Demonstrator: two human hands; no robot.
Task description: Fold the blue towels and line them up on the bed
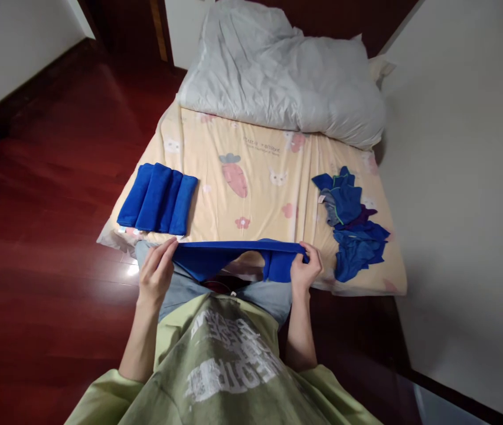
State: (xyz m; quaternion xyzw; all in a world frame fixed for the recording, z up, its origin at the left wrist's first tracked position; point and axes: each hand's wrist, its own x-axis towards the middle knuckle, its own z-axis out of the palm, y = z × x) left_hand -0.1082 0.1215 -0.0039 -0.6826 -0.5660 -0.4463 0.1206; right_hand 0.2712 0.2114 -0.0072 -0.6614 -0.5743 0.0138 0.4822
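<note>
A blue towel (201, 258) is stretched sideways between my two hands, just above my lap at the bed's near edge. Its top edge is pulled straight, and the lower part hangs unevenly with a gap near the middle. My left hand (157, 268) pinches its left corner. At the other end, my right hand (305, 267) has its fingers closed on the right corner. Several folded blue towels (158, 198) lie side by side on the bed, just beyond my left hand. To the right of my right hand is a crumpled pile of blue cloths (360, 251), some with green edging.
The bed (264, 195) has a cream sheet printed with carrots and cats. A bunched grey-white quilt (278, 71) covers its far end. A white wall (464, 177) rises on the right. Dark red wooden floor (56, 236) stretches out on the left.
</note>
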